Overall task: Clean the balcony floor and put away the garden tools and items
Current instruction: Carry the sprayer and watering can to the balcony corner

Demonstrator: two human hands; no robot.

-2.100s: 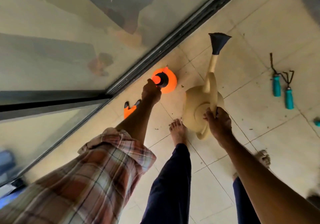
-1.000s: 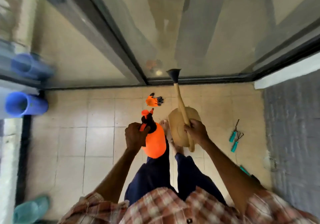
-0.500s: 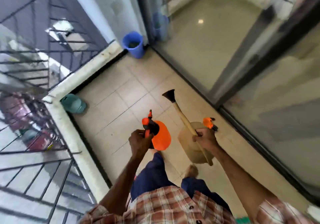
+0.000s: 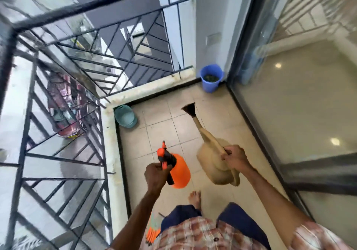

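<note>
Bright, even daylight from open side beyond railing (image 4: 116, 0). Shadows on floor (image 4: 160, 130) soft, faint. Glass door (image 4: 301, 104) hazy with reflections, two small bright glints. Strong wide-angle bend: bars bow at left edge. Motion smear on railing, upper left. Orange sprayer (image 4: 179, 170) vivid, fairly crisp; watering can (image 4: 212, 159) slightly soft.

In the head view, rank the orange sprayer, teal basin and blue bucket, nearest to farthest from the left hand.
1. Orange sprayer: gripped by the left hand itself.
2. Teal basin: on the floor ahead, in the left corner by the ledge.
3. Blue bucket: far right corner, beside the glass door.
</note>
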